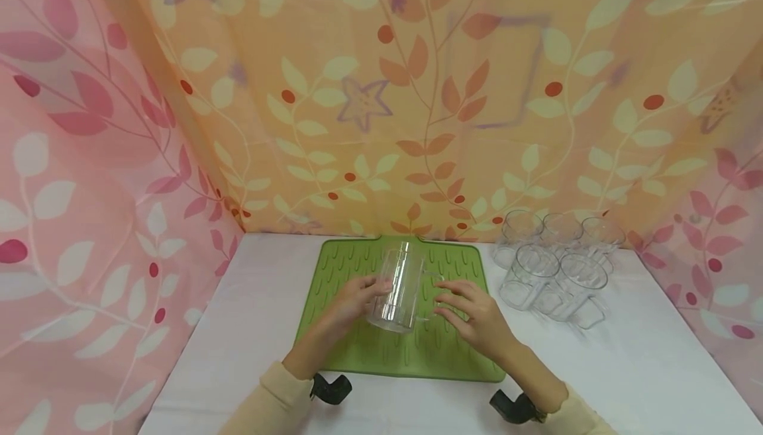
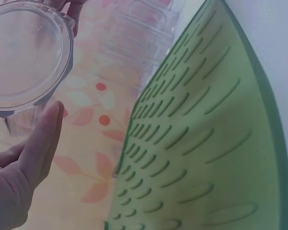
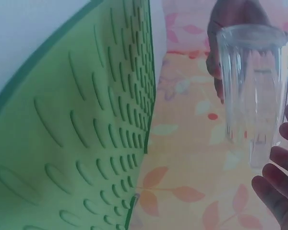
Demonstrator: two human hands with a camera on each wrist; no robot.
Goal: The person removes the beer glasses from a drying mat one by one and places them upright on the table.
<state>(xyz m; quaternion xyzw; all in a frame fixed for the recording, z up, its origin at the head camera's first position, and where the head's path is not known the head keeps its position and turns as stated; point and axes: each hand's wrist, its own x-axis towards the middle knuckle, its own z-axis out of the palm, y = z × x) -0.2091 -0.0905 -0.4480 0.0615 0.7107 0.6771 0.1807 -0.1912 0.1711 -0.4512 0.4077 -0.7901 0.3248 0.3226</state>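
A clear glass mug (image 1: 401, 289) is held up over the green mat (image 1: 340, 349), slightly tilted, its handle (image 1: 434, 277) pointing right. My left hand (image 1: 352, 299) grips its left side, thumb and fingers around the lower half. In the left wrist view the round base of the mug (image 2: 26, 57) faces the camera. My right hand (image 1: 477, 319) is at the handle side, its fingers spread and loosely bent, with the fingertips overlapping the handle's outer edge. From the right wrist, those fingers (image 3: 281, 179) show beside the mug (image 3: 252, 96).
Several more clear glass mugs (image 1: 587, 276) stand grouped at the back right of the white table (image 1: 238, 329). Patterned cloth (image 1: 357, 157) hangs behind the table and on both sides. The mat has raised drop-shaped ridges.
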